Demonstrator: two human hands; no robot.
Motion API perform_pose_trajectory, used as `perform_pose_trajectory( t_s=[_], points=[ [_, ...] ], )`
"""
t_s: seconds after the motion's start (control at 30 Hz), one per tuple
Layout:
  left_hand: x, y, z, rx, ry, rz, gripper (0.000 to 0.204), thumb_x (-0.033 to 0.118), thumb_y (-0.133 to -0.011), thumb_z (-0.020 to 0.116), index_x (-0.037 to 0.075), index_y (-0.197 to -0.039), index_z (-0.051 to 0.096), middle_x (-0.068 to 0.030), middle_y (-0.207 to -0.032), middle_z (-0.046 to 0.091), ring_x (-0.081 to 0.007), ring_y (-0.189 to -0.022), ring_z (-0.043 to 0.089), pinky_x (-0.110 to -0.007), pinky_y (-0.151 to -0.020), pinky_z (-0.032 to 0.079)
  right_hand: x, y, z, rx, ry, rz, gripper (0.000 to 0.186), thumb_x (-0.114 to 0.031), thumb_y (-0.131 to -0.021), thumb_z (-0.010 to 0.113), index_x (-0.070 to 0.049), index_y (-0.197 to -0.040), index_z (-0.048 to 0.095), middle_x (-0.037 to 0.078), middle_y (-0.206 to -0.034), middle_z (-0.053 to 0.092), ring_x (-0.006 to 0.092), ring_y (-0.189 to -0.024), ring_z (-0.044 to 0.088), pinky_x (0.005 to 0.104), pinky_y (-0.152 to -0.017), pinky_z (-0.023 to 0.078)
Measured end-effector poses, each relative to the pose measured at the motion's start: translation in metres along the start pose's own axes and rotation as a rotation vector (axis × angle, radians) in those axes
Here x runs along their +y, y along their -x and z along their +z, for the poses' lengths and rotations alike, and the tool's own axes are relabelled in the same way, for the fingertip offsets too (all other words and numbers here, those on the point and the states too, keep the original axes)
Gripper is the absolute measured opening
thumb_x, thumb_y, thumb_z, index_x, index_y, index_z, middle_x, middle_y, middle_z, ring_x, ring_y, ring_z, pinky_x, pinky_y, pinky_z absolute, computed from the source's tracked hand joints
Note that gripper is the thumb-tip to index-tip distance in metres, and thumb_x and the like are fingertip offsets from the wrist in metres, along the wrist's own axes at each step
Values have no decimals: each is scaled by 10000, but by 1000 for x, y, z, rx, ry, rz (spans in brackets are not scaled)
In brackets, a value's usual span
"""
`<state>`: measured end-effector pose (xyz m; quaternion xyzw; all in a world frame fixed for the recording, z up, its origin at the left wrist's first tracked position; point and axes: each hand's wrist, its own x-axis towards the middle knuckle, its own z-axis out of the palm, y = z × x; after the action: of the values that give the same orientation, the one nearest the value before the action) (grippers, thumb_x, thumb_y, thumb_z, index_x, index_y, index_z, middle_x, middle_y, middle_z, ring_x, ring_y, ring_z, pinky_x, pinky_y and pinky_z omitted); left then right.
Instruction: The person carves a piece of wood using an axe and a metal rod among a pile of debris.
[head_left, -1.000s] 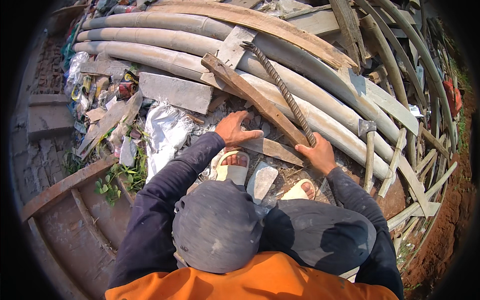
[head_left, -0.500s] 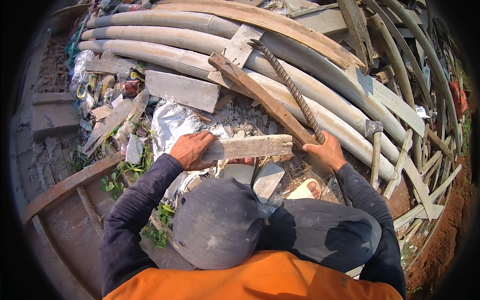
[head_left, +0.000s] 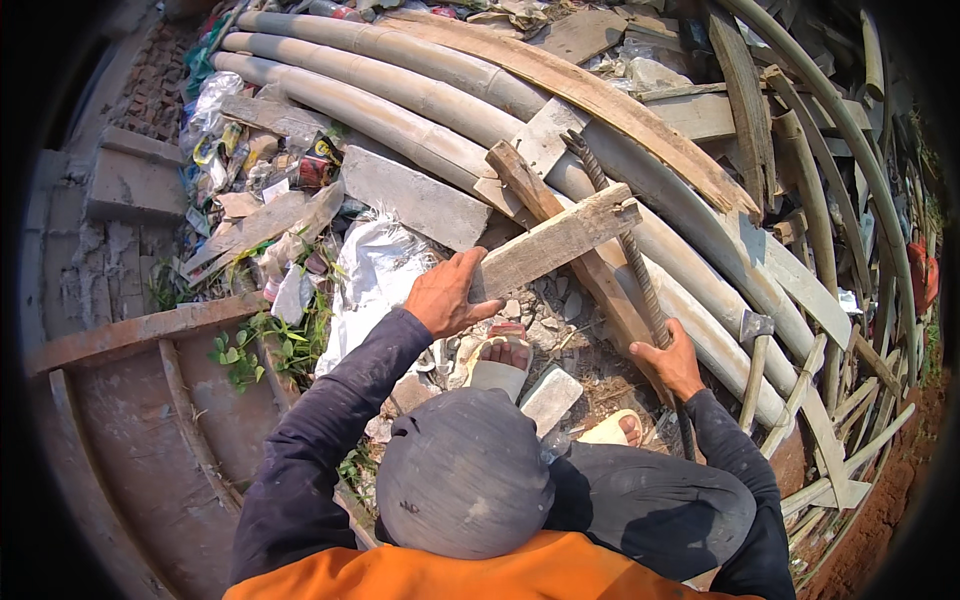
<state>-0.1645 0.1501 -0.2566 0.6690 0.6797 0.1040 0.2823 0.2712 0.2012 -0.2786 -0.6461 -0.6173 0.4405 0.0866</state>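
My left hand (head_left: 445,295) grips the near end of a short weathered plank (head_left: 550,240), angled up to the right across a darker wooden batten (head_left: 525,180) with nails at its upper end. My right hand (head_left: 668,358) is closed on a twisted ribbed steel bar (head_left: 632,256), its thumb against the batten, whose lower end lies beside that hand. The plank's far end overlaps the bar near its upper part. A hammer (head_left: 756,330) with a wooden handle rests right of my right hand, on the pale bamboo poles (head_left: 692,285). Broken rubble and my sandalled feet are below the plank.
Long poles and boards (head_left: 745,110) are piled ahead and right. A white sack (head_left: 355,280), a grey slab (head_left: 410,200), litter and weeds (head_left: 240,360) lie left. A rusty ribbed panel (head_left: 130,440) fills the lower left. A red object (head_left: 922,278) and bare soil are far right.
My left hand took up the short plank and has since raised it up and rightward across the batten and bar. My right hand has moved slightly lower in the view, still on the bar.
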Motion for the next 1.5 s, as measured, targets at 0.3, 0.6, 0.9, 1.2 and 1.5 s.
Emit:
perform_pose_trajectory(
  t_s=[0.3,0.6,0.9,1.2,1.5],
  points=[
    [13,-11,-11,-74,4,6,832,549,-877,816,42,-1469,525,-280,-1154,733,-456,-951,762,-537,-827,608,-59,45,-140,37,242,54,503,-504,-1068,645,-4,-1020,627,85,-761,529,176,-762,504,402,-731,455],
    [15,-6,-43,-3,33,-11,843,590,-855,803,26,-1435,564,-289,-1038,757,-493,-874,754,-556,-799,603,-230,133,-203,-109,685,-33,368,-351,-1076,677,-4,-1192,633,214,-760,613,355,-675,616,454,-683,470],
    [-5,-22,-64,46,38,72,721,555,-846,781,47,-1328,608,-273,-948,756,-493,-852,749,-565,-769,594,-334,107,-205,-165,1066,-133,419,-433,-1069,658,-29,-1163,717,287,-829,671,526,-806,659,575,-725,480],
    [-7,-21,-75,-22,64,8,702,573,-852,763,37,-1279,614,-274,-958,764,-498,-845,745,-578,-764,588,-472,74,-180,-131,1414,-102,377,-330,-942,810,3,-1102,734,232,-712,634,461,-715,673,523,-668,486],
    [-5,-35,-71,-18,109,59,754,594,-857,765,36,-1340,611,-275,-949,765,-486,-829,747,-562,-754,588,-474,75,-182,-232,1458,141,424,-405,-1013,728,10,-1078,670,242,-713,617,495,-737,651,549,-681,472]
  ],
)
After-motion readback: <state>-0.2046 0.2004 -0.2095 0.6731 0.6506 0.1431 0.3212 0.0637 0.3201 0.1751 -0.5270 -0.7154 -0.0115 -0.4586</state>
